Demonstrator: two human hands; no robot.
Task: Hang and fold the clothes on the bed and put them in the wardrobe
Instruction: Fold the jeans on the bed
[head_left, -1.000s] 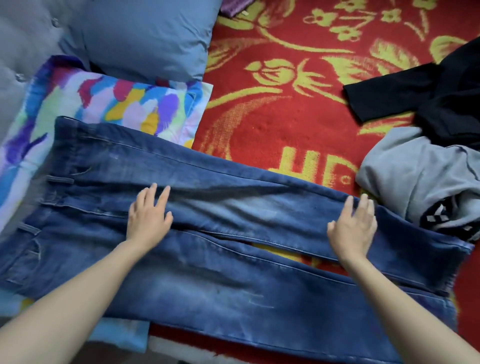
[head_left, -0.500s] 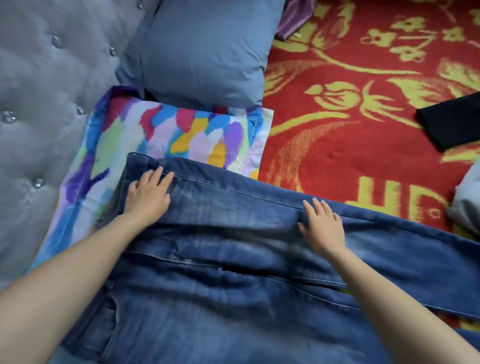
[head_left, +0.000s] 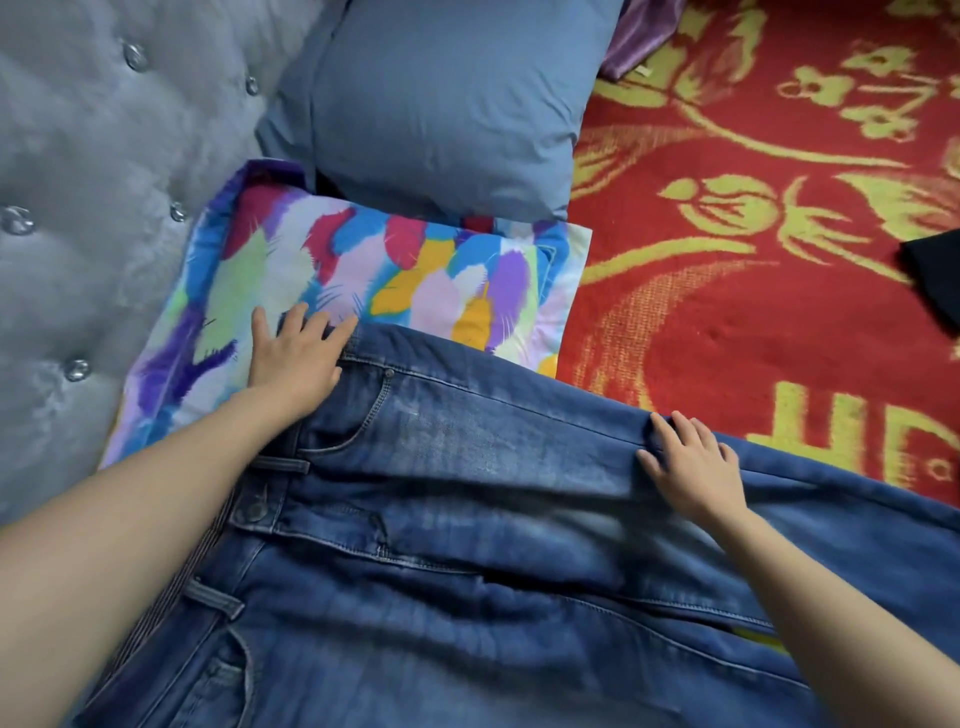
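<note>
A red blanket (head_left: 727, 322) is covering the bed; blue jeans (head_left: 467, 545) are lying across it, left hand (head_left: 296, 358) pressing flat, fingers spread, on the waistband corner, right hand (head_left: 693, 467) lying open-fingered on the far edge.

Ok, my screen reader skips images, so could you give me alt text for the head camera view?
Two bare hands press flat on blue jeans spread across a bed: the left hand at the waistband corner, the right hand on the far edge of a leg. Beyond lie a multicoloured pillow, a blue pillow, a grey tufted headboard and a red and yellow blanket.
</note>
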